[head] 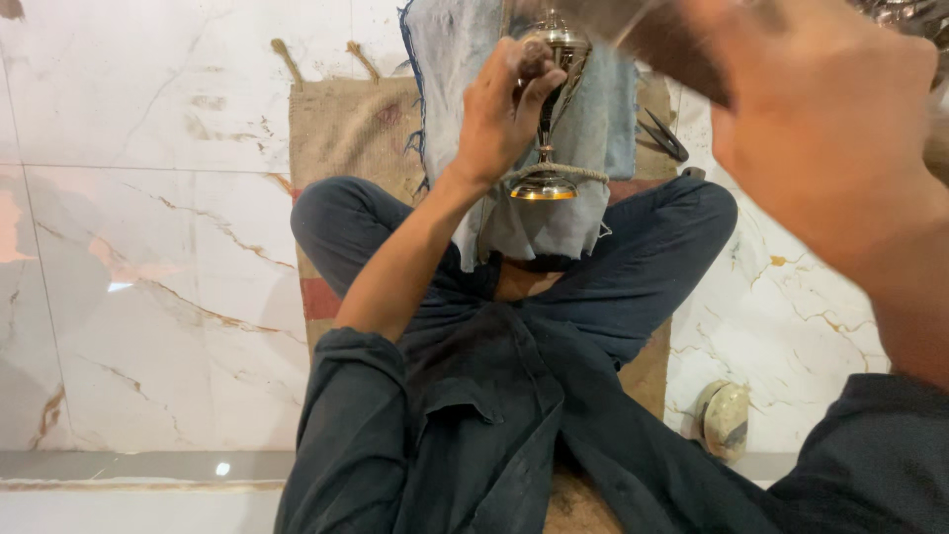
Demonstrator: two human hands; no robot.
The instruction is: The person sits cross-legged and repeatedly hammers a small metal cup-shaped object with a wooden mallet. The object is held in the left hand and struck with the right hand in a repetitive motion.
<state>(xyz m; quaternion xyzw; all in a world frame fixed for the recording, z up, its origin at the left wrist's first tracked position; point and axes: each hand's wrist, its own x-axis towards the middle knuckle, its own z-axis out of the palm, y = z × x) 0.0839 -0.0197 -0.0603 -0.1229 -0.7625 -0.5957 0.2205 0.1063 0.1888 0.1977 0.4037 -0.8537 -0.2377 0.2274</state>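
I sit cross-legged on a burlap mat [346, 129] on a marble floor. My left hand [499, 114] grips a shiny metal goblet-shaped piece [549, 119] by its stem, holding it upright over a pale blue cloth [593, 129] that lies across my legs. A cord [583, 172] loops around the goblet's foot. My right hand [820, 129] is raised close to the camera, blurred, and seems closed on a dark object [643, 35] at the top edge; what it is cannot be made out.
Dark scissors or pliers [664, 136] lie on the mat at the right. A round pale object [724, 420] sits on the floor by my right knee. More shiny metal [905, 12] shows at the top right corner.
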